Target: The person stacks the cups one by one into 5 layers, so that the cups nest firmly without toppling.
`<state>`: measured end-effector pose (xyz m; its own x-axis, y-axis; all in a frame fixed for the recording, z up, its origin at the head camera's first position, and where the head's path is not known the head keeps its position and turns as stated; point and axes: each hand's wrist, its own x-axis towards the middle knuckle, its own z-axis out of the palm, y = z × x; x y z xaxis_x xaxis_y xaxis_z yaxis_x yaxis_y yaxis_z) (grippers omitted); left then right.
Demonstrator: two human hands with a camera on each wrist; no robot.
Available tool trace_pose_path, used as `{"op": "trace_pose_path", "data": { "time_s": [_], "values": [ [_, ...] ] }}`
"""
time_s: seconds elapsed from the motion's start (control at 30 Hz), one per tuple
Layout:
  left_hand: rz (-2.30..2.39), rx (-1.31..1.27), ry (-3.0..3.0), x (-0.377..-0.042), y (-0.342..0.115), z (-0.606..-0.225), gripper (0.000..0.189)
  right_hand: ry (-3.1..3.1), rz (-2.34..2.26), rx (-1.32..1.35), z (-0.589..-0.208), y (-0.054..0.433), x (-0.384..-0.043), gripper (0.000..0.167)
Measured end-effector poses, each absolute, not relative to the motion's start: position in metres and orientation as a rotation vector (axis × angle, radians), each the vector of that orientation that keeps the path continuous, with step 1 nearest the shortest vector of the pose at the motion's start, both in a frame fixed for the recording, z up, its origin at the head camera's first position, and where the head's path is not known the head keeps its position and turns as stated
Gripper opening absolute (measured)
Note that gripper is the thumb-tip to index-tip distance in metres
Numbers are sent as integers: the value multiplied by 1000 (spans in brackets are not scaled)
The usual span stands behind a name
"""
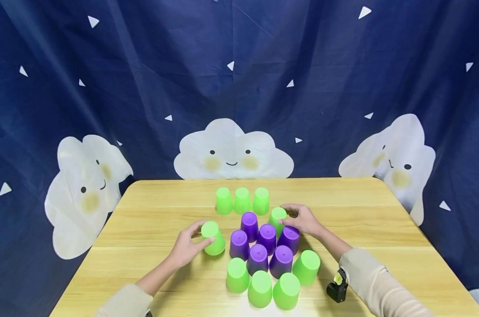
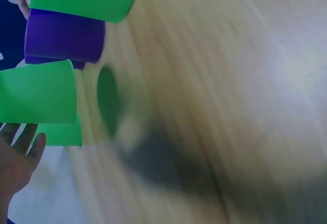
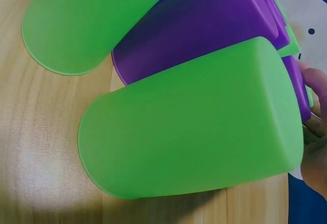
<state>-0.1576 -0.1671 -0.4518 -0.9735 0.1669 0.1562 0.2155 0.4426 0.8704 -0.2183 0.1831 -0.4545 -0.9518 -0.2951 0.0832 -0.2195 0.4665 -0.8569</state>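
Note:
My left hand [image 1: 187, 246] grips an upside-down green cup [image 1: 213, 239] left of the purple cups. In the left wrist view that green cup [image 2: 38, 93] hangs over the table, its shadow apart from its rim, with the left fingers [image 2: 25, 141] along its side. My right hand [image 1: 302, 219] holds another green cup [image 1: 277, 220] between thumb and fingers, at the back right of the purple group. Several upside-down purple cups [image 1: 258, 259] stand close together between the hands. From the right wrist, nearer cups partly hide the right hand [image 3: 316, 132].
Three green cups [image 1: 242, 201] stand in a row behind. Several more green ones line the front and right of the purple group, including a front cup [image 1: 260, 289] and a right-hand cup [image 1: 306, 267]. A dark blue curtain [image 1: 231, 92] with clouds hangs behind the wooden table [image 1: 152, 207].

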Motion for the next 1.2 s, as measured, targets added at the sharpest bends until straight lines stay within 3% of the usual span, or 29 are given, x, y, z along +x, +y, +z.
{"op": "trace_pose_path", "data": {
  "time_s": [0.3, 1.2],
  "values": [
    [-1572, -330, -2592, -171, -159, -434, 45, 2609, -1559, -412, -458, 182, -215, 45],
    [-1668, -390, -2400, -209, -104, -385, 44, 2638, -1586, -424, -454, 176, -212, 42]
  ]
}}
